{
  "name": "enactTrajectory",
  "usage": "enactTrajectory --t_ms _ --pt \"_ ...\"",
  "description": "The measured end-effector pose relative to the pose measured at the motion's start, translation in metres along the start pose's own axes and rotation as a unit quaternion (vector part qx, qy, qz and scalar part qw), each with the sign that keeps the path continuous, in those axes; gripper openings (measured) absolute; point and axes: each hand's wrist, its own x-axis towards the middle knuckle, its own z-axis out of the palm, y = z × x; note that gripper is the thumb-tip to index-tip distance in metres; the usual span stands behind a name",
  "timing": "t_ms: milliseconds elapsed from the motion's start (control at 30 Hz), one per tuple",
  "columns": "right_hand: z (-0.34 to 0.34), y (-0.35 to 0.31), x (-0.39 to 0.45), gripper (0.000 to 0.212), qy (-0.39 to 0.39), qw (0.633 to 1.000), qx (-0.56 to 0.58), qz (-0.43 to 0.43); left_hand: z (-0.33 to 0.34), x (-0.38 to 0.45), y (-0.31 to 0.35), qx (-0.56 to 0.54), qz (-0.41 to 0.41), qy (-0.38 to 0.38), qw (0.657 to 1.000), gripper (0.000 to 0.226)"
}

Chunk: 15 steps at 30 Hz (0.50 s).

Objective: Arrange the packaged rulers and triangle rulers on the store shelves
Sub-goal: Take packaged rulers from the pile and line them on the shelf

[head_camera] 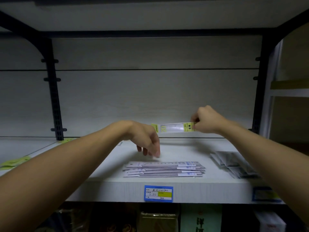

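Your right hand (206, 120) pinches one end of a packaged ruler (175, 127) above the shelf's (117, 188) back edge, its length running sideways toward your left hand (145, 139), which hangs open and empty over the front ruler stack (164, 169).

Dim, soft, bowed wide-angle edges.

Above the shelf board (117, 183), the right hand (206, 120) is raised with fingers pinched closed around a packaged ruler's (173, 127) end, while the left hand (147, 139) hangs lower, fingers loosely spread, pointing down.
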Motion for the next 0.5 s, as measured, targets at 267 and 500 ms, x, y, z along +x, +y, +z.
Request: enactTrajectory --t_ms 267,500 --pt "0.014 -0.018 0.002 0.014 0.0 0.999 0.016 -0.046 -0.017 -0.025 -0.047 0.154 -0.067 0.238 0.957 0.013" --pt "0.019 -0.048 0.007 0.011 -0.029 0.996 0.005 -0.084 -0.028 -0.059 -0.103 0.192 -0.081 0.307 0.929 0.016"
